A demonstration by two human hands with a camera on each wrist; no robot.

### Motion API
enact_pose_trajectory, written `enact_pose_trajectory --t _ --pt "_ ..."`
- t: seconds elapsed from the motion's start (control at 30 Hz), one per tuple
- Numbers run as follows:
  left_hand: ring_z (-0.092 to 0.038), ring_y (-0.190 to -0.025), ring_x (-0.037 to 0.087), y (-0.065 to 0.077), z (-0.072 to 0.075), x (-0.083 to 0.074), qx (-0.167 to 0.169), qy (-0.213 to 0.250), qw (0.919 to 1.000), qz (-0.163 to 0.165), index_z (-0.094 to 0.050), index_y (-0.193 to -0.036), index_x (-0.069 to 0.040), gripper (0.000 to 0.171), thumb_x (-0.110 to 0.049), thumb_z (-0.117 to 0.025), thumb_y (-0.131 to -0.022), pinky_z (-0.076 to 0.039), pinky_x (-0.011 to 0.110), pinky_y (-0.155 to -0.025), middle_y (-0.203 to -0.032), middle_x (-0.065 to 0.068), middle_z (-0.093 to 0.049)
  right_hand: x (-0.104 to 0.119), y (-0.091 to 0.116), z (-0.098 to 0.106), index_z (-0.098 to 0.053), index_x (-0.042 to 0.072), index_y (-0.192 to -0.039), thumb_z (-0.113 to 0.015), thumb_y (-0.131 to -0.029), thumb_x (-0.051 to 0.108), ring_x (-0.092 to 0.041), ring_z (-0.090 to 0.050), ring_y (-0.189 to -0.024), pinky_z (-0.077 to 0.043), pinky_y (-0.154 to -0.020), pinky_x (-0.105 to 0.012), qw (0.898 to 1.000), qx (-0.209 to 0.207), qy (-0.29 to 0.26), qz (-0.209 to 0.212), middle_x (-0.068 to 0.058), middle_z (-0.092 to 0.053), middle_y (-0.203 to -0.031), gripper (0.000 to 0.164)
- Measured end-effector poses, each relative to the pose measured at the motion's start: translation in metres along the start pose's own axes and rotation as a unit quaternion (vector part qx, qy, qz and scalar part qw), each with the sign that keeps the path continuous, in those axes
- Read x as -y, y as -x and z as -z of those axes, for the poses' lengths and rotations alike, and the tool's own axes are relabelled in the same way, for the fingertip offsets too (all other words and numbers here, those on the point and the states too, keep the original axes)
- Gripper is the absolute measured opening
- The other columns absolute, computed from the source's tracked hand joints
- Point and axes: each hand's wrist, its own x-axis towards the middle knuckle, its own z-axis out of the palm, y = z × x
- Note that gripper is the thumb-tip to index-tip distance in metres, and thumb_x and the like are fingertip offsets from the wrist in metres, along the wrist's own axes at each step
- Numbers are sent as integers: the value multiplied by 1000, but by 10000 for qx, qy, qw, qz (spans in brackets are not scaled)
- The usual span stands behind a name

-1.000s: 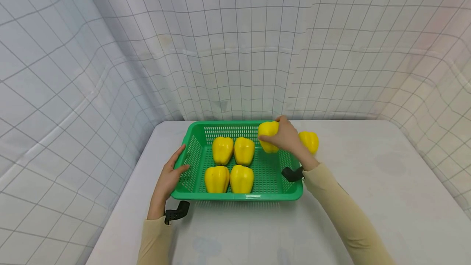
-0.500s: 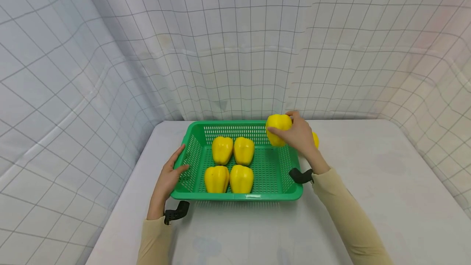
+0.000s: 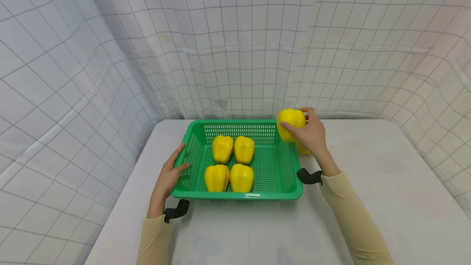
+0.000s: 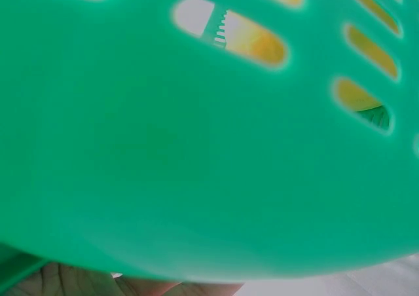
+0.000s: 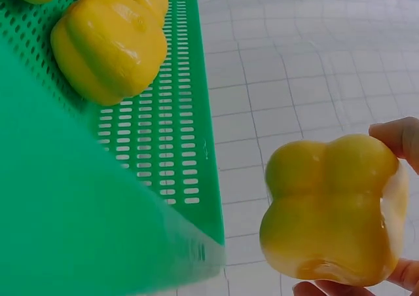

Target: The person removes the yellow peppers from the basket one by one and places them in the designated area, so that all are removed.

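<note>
Looking at a white table [image 3: 235,236] here, with tan sleeves [image 3: 156,236] at the near side and a black gadget [image 3: 176,211] on each wrist. Left hand [image 3: 169,178] is gripping the green basket [image 3: 235,196] by its left rim, thumb inside, fingers outside. Two front peppers [image 3: 217,178], yellow, sit inside, with two back peppers [image 3: 244,150] just behind, all left of center. Right hand [image 3: 312,134] is pinching a fifth pepper [image 3: 290,117] between thumb and fingers, held up by the basket's far right corner. One more pepper [image 3: 303,149], mostly hidden, is just outside the right wall. Grid-lined white curtain [image 3: 235,52] at the back.
</note>
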Motion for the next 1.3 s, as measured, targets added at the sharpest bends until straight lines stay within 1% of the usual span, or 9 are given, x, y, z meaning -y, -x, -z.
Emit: enact_pose_trajectory --t 0.13,0.27,0.37,0.6,0.8,0.97,1.13,1.3 --pt "-19 -137 35 0 0 0 -3 32 10000 -34 -21 -153 -24 65 -5 -48 -97 -25 57 -102 -157 9 -12 -6 -1 5 -43 6 -132 -71 -75 57 -33 -54 -93 -47 -73 -45 9998 -158 -77 19 -20 -55 -116 81" --pt "-17 -138 34 0 0 1 -1 25 10000 -95 -21 -153 -23 65 -5 -48 -97 -23 57 -104 -157 9 -11 -12 0 11 -42 4 -132 -70 -78 55 -35 -54 -93 -47 -73 -46 9996 -229 -148 16 -21 -54 -115 79" --pt "-16 -139 33 -1 0 1 4 7 9999 -128 -21 -153 -24 65 -5 -49 -98 -22 56 -104 -157 8 -11 -17 0 16 -41 3 -133 -70 -79 53 -36 -53 -95 -47 -74 -47 9994 -303 -163 -4 -23 -52 -117 79" --pt "-17 -139 34 0 0 2 26 92 9999 -123 -21 -153 -25 65 -6 -49 -98 -25 56 -103 -157 8 -12 -33 -2 24 -41 1 -133 -72 -80 45 -36 -49 -103 -44 -79 -50 9971 -691 -303 -76 -22 -49 -122 75" --pt "-17 -139 34 0 0 2 37 96 9999 -114 -22 -153 -25 64 -6 -49 -98 -24 57 -103 -157 8 -12 -50 -3 29 -39 0 -134 -71 -81 39 -35 -44 -108 -41 -85 -50 9941 -970 -405 -252 -22 -44 -127 73" --pt "-16 -139 34 0 0 1 51 107 9999 -124 -21 -153 -25 64 -5 -49 -98 -24 57 -103 -157 9 -11 -63 -5 31 -40 -1 -134 -72 -81 37 -34 -43 -107 -40 -84 -47 9909 -1175 -540 -374 -21 -43 -127 72" --pt "-18 -138 34 0 0 1 25 107 9999 -104 -21 -153 -24 65 -5 -49 -97 -26 56 -102 -157 9 -11 -78 -6 31 -39 0 -134 -72 -81 37 -33 -43 -107 -41 -84 -45 9896 -1220 -575 -496 -21 -40 -126 73" --pt "-20 -137 35 0 0 1 0 108 9999 -48 -22 -153 -23 65 -4 -49 -97 -28 56 -100 -156 10 -12 -93 -6 30 -37 1 -136 -72 -82 36 -32 -40 -107 -39 -83 -43 9887 -1267 -612 -517 -21 -37 -125 73"
